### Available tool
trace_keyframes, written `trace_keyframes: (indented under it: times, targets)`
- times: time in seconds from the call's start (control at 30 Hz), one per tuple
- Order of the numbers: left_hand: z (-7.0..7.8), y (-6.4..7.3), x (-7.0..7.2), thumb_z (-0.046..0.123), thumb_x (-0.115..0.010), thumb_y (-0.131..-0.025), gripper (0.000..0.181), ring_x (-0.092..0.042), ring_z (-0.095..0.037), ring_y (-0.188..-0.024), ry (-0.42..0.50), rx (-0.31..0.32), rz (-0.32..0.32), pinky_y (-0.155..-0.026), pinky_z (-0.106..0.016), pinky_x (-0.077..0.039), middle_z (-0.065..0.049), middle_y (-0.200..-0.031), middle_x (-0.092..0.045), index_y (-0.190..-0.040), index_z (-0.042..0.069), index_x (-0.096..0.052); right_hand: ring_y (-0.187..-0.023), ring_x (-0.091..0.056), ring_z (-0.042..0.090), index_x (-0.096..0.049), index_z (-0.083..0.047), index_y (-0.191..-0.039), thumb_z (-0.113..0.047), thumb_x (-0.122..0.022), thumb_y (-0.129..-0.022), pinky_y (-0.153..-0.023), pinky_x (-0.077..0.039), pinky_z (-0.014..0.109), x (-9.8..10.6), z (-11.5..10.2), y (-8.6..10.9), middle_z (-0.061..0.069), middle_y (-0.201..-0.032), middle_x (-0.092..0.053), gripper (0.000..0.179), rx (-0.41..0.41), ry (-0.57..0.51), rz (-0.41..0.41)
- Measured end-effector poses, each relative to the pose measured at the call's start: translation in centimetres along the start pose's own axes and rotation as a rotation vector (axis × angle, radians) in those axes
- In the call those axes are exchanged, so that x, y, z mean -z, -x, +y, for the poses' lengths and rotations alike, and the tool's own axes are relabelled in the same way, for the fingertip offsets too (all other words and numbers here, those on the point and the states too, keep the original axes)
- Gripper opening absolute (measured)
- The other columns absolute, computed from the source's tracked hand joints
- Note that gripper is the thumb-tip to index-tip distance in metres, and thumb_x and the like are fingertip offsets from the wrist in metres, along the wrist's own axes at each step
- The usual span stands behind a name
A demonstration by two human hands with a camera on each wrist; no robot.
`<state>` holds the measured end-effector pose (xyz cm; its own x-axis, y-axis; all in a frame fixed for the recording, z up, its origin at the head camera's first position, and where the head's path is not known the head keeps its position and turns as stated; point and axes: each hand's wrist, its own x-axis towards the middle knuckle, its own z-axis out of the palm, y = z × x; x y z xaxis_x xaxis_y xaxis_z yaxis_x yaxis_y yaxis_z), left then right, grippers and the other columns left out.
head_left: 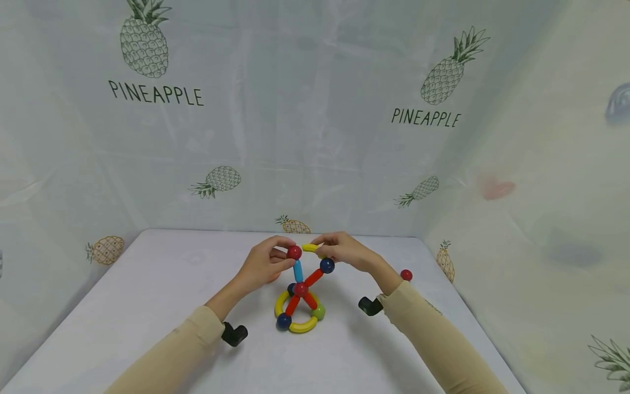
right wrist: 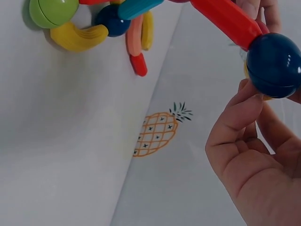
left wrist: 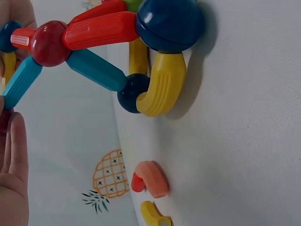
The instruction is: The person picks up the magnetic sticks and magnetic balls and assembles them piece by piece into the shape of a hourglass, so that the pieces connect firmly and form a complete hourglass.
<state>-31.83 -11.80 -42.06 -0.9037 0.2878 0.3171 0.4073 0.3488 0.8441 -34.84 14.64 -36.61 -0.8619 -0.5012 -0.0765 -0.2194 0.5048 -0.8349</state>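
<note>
A magnetic ball-and-rod frame stands on the table. Its base is a ring of yellow curved rods [head_left: 303, 326] joined by blue balls and a green ball [head_left: 318, 312]. Red and blue rods rise to a central red ball [head_left: 301, 289]. Above that, a light-blue rod [head_left: 297, 271] leads to a top red ball [head_left: 294, 252], which my left hand [head_left: 264, 264] holds between thumb and fingers. My right hand [head_left: 347, 253] pinches a yellow curved rod [head_left: 309, 248] by the upper blue ball [head_left: 327, 266], which caps a slanting red rod [head_left: 314, 277]. Fingers partly hide the yellow rod.
A loose red ball [head_left: 406, 274] lies on the table beyond my right forearm. Behind the frame lie a salmon curved rod [left wrist: 154, 179], a red piece [left wrist: 137, 182] and another yellow rod [left wrist: 154, 214]. A pineapple-printed cloth [head_left: 315, 137] hangs behind the table.
</note>
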Motion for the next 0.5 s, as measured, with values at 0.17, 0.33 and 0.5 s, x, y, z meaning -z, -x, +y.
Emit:
trace_keyframes:
  times: [0.17, 0.33, 0.5]
  targets:
    - [0.03, -0.13, -0.13, 0.016, -0.082, -0.095, 0.043, -0.074, -0.018, -0.105, -0.006, -0.003, 0.000, -0.093, -0.036, -0.062, -0.002, -0.130, -0.070, -0.135, 0.019, -0.066, -0.081, -0.059, 0.021, -0.067, -0.010, -0.137, -0.025, -0.063, -0.104, -0.081, -0.052, 0.032, 0.01, 0.30, -0.05, 0.008, -0.101, -0.067, 0.038, 0.008, -0.015, -0.032]
    - [-0.30, -0.36, -0.32, 0.016, -0.081, -0.096, 0.044, -0.075, -0.017, -0.106, -0.016, -0.009, -0.007, -0.093, -0.036, -0.062, -0.001, -0.131, -0.070, -0.137, 0.020, -0.065, -0.080, -0.053, 0.021, -0.069, -0.008, -0.134, -0.030, -0.060, -0.108, -0.077, -0.049, 0.030, -0.03, 0.58, -0.14, 0.008, -0.100, -0.063, 0.035, 0.012, -0.060, -0.042]
    - [-0.34, -0.37, -0.32, 0.016, -0.080, -0.097, 0.044, -0.075, -0.018, -0.107, -0.021, -0.013, -0.014, -0.093, -0.035, -0.062, -0.002, -0.132, -0.069, -0.138, 0.019, -0.064, -0.099, -0.058, 0.026, -0.068, -0.009, -0.136, -0.034, -0.059, -0.110, -0.088, -0.053, 0.033, -0.25, 0.47, -0.17, 0.010, -0.111, -0.064, 0.038, 0.012, -0.078, -0.052]
